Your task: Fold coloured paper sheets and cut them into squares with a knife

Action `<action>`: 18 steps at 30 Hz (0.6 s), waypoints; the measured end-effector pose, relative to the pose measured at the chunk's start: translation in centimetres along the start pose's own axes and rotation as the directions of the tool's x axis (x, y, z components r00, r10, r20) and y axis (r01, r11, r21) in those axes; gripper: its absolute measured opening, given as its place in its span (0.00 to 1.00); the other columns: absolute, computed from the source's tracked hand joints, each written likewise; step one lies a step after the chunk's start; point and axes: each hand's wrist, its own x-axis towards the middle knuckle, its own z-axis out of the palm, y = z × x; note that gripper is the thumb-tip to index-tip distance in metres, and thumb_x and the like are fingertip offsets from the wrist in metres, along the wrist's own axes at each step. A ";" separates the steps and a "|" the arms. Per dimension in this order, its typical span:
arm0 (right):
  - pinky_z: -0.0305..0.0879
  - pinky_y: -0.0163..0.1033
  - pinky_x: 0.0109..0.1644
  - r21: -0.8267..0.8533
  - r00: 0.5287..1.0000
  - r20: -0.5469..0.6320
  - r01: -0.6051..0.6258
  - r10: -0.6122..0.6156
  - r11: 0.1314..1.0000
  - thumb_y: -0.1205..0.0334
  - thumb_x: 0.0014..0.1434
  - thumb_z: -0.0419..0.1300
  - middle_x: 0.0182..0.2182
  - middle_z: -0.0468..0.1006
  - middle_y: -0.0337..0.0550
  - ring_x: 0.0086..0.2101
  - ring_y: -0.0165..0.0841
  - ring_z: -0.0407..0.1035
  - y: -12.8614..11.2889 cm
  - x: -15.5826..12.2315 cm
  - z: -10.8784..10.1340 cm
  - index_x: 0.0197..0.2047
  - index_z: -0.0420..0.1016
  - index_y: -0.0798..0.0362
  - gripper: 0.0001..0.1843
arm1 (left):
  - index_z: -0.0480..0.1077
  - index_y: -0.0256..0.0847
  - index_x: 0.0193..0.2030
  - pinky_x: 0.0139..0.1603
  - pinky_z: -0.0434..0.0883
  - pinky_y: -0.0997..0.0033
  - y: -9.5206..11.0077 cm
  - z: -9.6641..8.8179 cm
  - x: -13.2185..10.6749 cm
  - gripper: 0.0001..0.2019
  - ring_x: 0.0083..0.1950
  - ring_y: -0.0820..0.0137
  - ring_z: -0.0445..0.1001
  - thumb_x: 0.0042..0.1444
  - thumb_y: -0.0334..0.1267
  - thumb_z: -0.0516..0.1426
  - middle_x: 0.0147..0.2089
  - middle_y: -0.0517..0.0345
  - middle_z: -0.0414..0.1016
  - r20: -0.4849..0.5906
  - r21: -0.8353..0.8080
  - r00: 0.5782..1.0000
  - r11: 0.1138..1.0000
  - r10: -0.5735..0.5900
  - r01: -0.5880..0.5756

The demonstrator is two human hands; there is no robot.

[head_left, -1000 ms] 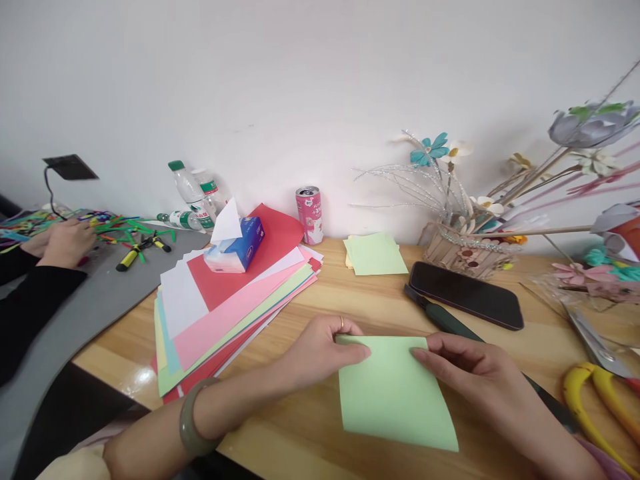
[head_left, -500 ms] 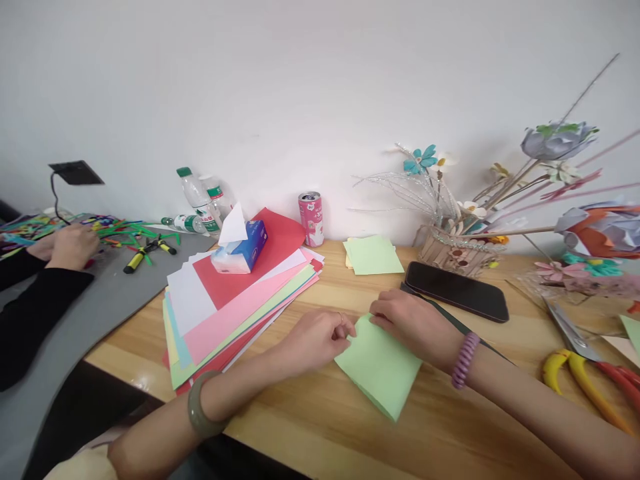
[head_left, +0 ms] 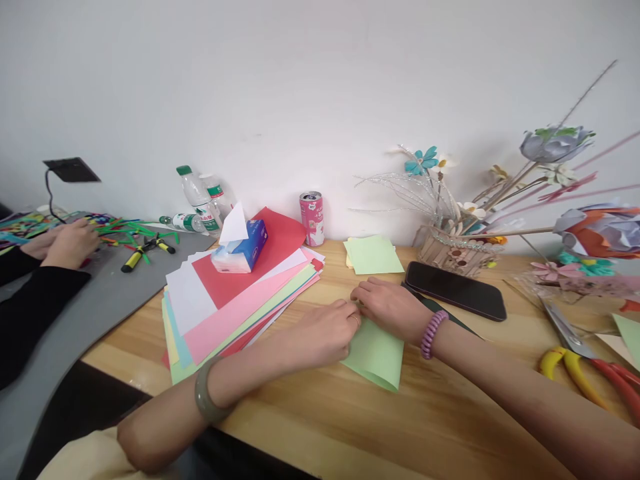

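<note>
A light green paper sheet (head_left: pixel 377 357) lies folded over on the wooden table (head_left: pixel 320 420) in front of me. My left hand (head_left: pixel 323 333), with a ring and a grey-green bangle on its wrist, presses its curled fingers onto the sheet's left edge. My right hand (head_left: pixel 390 308), a purple coil band on the wrist, lies on the sheet's far corner, its fingertips meeting the left hand's. Both hands hold the paper down against the table.
A stack of coloured paper (head_left: pixel 235 300) with a tissue pack (head_left: pixel 240 250) lies at left. A pink can (head_left: pixel 313 219), small green sheets (head_left: pixel 373 255), a black phone (head_left: pixel 455 290), a paper-flower basket (head_left: pixel 457 250) and scissors (head_left: pixel 585 363) surround me. Another person's hand (head_left: pixel 67 243) works at far left.
The green sheet has gone from lying flat to folded over and now looks smaller. My right hand moved left across it to meet my left hand at the fold.
</note>
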 end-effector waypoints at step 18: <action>0.65 0.46 0.53 0.087 0.938 -0.286 0.231 -0.198 0.969 0.65 0.62 0.49 0.51 0.72 0.50 0.54 0.39 0.63 -2.7 -7.6 2.5 0.50 0.71 0.56 0.16 | 0.67 0.38 0.40 0.42 0.67 0.75 -3.4 -0.4 2.0 0.12 0.43 0.70 0.71 0.48 0.28 0.55 0.46 0.58 0.68 0.177 -0.233 0.974 0.967 0.141 -0.098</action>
